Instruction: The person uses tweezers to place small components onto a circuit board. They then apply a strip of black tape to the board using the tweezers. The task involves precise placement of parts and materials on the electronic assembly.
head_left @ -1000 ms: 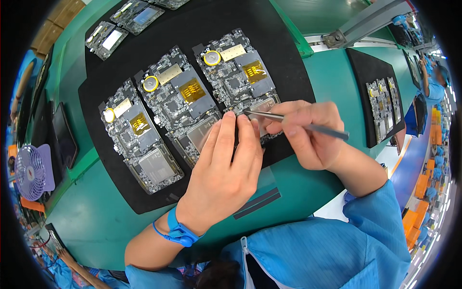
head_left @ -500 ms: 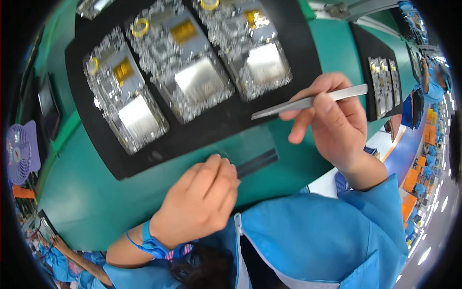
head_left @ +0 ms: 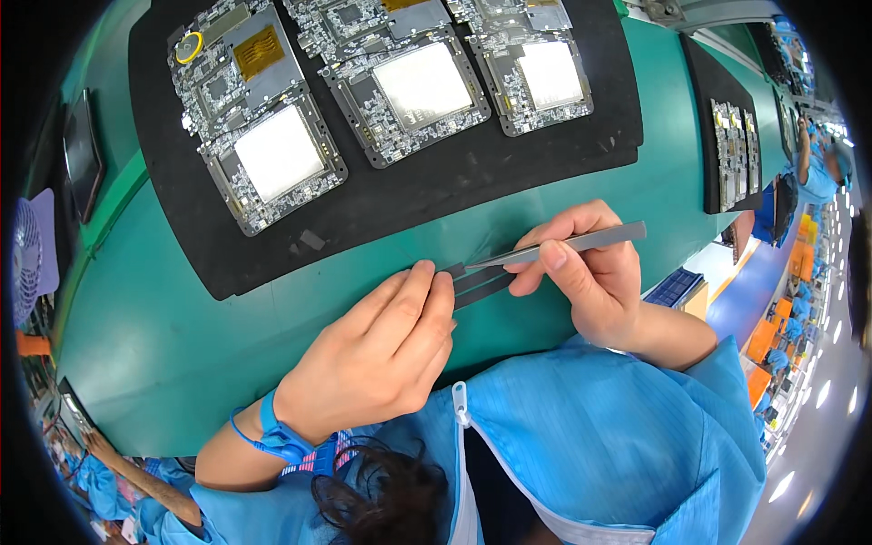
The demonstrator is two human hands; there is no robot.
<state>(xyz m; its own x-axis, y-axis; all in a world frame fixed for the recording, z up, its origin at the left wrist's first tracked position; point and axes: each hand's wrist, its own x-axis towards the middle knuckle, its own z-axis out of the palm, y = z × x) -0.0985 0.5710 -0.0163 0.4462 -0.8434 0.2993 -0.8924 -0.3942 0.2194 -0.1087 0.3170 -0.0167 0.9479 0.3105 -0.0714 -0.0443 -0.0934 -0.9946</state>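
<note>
My left hand [head_left: 368, 354], with a blue wrist strap [head_left: 282, 438], pinches the end of a clear sheet bearing dark strips [head_left: 483, 288]. In my right hand [head_left: 590, 286] is a pair of metal tweezers [head_left: 607, 238], gripped between thumb and fingers. The tweezer tips meet a small dark strip piece [head_left: 456, 270] just beside my left fingertips; whether they clamp it I cannot tell. Beyond both hands, three circuit boards lie side by side on a black mat [head_left: 391, 209]: a left board [head_left: 218, 123], a middle board [head_left: 363, 118] and a right board [head_left: 500, 82], each with a bright silver plate.
The green tabletop [head_left: 191, 354] surrounds the mat. Another black mat with boards [head_left: 734, 150] lies at the right. A purple fan [head_left: 32, 245] and a dark flat device [head_left: 84, 159] stand at the left. A co-worker's arm [head_left: 141, 477] shows at lower left; another person [head_left: 817, 177] is far right.
My right hand has come down and toward the left, bringing the tweezer tips to the strip sheet. The boards and mat sit higher in the view now.
</note>
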